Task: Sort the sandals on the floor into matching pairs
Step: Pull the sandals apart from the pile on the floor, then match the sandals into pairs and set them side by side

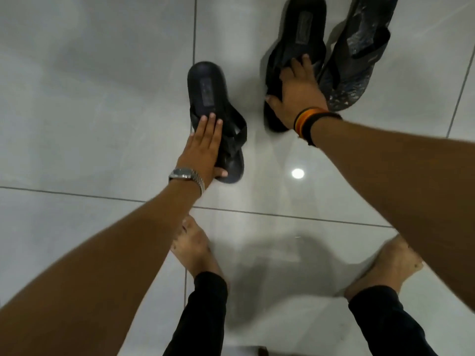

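Note:
Three dark sandals lie on the pale tiled floor. A small black flip-flop (208, 91) sits left of centre, heel pointing away. My left hand (203, 150), with a metal watch on the wrist, grips its toe end, fingers flat over the straps and thumb under the front edge. A larger black sandal (305, 24) lies to the right. My right hand (298, 91), with striped wristbands, holds it at the strap and front part. A patterned dark sandal (359, 55) with pale speckles lies just right of that one, touching it.
Glossy grey floor tiles (90, 98) with dark grout lines spread all around. My two bare feet (195, 247) (390, 263) stand at the bottom, below black trouser legs. A lamp's reflection (297, 173) shines between my arms.

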`<state>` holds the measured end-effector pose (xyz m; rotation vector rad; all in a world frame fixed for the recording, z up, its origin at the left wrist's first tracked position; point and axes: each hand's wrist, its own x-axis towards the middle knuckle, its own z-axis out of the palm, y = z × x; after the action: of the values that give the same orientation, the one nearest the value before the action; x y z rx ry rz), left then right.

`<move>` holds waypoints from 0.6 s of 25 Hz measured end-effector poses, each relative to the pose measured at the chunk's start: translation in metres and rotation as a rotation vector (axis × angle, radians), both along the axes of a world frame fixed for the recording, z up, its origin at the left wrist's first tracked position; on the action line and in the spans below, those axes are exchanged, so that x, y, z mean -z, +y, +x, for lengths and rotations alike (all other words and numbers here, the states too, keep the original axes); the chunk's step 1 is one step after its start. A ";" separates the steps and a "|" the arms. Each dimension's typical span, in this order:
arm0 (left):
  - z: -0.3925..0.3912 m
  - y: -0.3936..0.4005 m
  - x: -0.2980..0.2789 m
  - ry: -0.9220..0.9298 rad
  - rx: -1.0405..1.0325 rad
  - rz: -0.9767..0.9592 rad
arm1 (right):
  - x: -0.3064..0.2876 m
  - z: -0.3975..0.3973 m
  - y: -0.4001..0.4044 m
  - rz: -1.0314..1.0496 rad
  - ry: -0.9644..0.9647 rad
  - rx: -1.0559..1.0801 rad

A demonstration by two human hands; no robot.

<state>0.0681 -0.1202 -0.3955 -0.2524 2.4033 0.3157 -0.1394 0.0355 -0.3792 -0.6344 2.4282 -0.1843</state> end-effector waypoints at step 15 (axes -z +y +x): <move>-0.079 -0.021 -0.001 0.067 0.090 0.002 | 0.010 0.073 0.027 -0.038 -0.081 0.196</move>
<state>-0.0105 -0.1415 -0.3942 -0.1341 2.4717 0.2890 -0.0664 0.0621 -0.3896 -0.3968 2.4115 -0.3305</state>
